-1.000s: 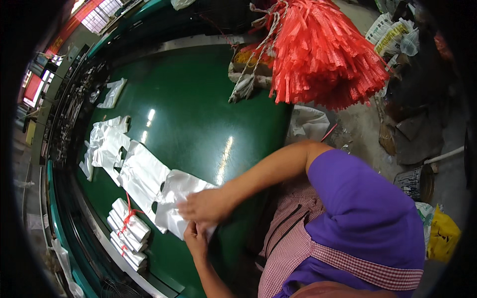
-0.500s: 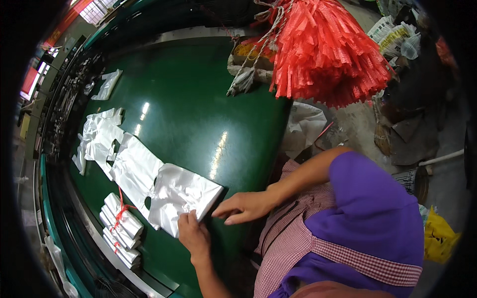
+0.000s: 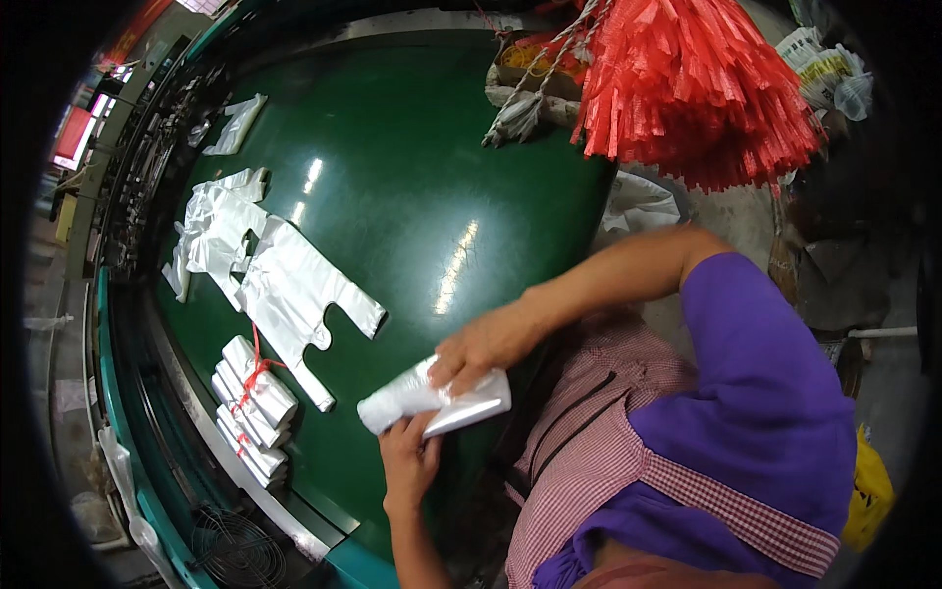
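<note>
A folded stack of white plastic bags (image 3: 402,395) lies slantwise at the near edge of the green table (image 3: 383,187). My right hand (image 3: 486,348) presses on it from above, its fingers curled over the plastic. My left hand (image 3: 407,456) grips the lower edge with thumb and fingers, partly hidden by the plastic. Just left of it, flat white vest-shaped bags (image 3: 289,280) lie with their handles towards my hands. More crumpled white bags (image 3: 218,226) overlap their far end. Several rolled white bag bundles (image 3: 265,393) tied with red strips sit at the table's left edge.
A thick bunch of red plastic strips (image 3: 692,98) hangs at the upper right, beside a small tray (image 3: 538,96) with pale cords. Dark machinery (image 3: 147,162) runs along the far left. One loose white bag (image 3: 235,123) lies near it.
The nearest bag stack has come away from the other bags towards me and been folded narrower. My right hand has moved onto it. The whole view has shifted a little.
</note>
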{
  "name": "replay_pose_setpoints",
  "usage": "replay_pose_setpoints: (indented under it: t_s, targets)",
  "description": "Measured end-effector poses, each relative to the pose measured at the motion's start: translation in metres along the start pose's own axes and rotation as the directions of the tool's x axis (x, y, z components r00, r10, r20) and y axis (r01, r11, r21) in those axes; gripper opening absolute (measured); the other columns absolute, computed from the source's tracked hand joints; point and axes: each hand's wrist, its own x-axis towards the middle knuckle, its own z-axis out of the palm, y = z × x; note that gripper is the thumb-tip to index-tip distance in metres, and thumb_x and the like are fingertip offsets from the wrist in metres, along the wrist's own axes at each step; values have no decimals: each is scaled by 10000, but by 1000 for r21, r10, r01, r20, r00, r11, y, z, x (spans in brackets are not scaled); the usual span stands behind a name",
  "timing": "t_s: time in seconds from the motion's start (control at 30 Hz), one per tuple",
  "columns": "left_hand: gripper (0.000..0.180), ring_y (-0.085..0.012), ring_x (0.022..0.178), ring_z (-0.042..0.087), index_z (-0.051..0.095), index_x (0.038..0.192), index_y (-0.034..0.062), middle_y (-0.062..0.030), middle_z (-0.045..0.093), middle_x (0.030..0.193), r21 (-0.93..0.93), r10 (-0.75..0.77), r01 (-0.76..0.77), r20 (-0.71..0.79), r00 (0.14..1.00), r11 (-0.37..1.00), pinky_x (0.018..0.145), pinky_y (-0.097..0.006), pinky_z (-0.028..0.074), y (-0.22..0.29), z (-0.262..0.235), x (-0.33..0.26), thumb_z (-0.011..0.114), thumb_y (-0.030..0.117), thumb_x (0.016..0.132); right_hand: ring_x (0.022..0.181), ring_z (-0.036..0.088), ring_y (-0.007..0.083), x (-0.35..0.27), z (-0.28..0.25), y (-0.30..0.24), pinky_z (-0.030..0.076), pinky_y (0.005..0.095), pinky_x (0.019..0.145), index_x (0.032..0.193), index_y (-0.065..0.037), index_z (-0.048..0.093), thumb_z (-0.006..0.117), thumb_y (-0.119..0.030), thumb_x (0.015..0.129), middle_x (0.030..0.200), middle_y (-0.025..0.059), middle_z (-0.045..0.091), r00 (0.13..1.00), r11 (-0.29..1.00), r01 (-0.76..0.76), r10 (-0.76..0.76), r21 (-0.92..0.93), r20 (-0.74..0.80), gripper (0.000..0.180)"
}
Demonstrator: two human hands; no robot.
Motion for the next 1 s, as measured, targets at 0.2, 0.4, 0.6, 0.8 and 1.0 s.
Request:
replay_pose_setpoints:
  t_s: [0.2, 0.4, 0.6, 0.8, 1.0]
  targets:
    - [298, -356, 1248, 455, 662, 957, 82, -103, 544, 1296, 298, 260, -227, -75, 963, 927, 1007, -486, 343, 35, -48, 56, 676, 50, 661, 1322, 415, 318, 1, -16, 26, 348, 466, 1073, 1256, 10, 537, 515, -100, 855, 1396, 182, 466, 986, 967, 143, -123, -210, 109, 417]
    - [391, -412, 1282, 422, 624, 1096, 80, -119, 486, 1389, 35, 27, -28, 7, 1000, 999, 1030, -595, 312, 18, 12, 15, 691, 73, 711, 940, 612, 430, -10, -31, -46, 501, 462, 784, 1141, 22, 581, 618, -281, 802, 1108, 233, 613, 904, 900, -426, 426, 89, 18, 457]
    - [326, -350, 1055, 585, 617, 1127, 78, -178, 615, 1122, -51, -149, 150, 22, 989, 987, 879, -453, 455, 40, 0, -8, 659, 84, 804, 968, 612, 377, -21, -5, -51, 504, 456, 787, 1012, 29, 626, 669, -314, 787, 1012, 216, 627, 942, 934, -304, 264, -189, -209, 411]
    - [200, -322, 877, 597, 623, 1004, 34, -151, 609, 983, 111, -182, 212, -228, 956, 971, 744, -407, 487, 2, 0, 33, 663, 134, 835, 826, 647, 301, 1, -21, -14, 505, 399, 744, 1038, -13, 633, 627, -286, 852, 876, 158, 665, 684, 760, -522, 644, 387, -343, 330]
    - [363, -228, 905, 589, 608, 1067, -9, -111, 591, 978, -339, -171, 153, -26, 985, 928, 821, -321, 464, 20, 8, 46, 751, 129, 763, 746, 647, 183, -70, -30, -2, 509, 275, 544, 1207, -13, 499, 647, -188, 875, 948, 125, 635, -87, 450, 130, 893, 884, -442, 403]
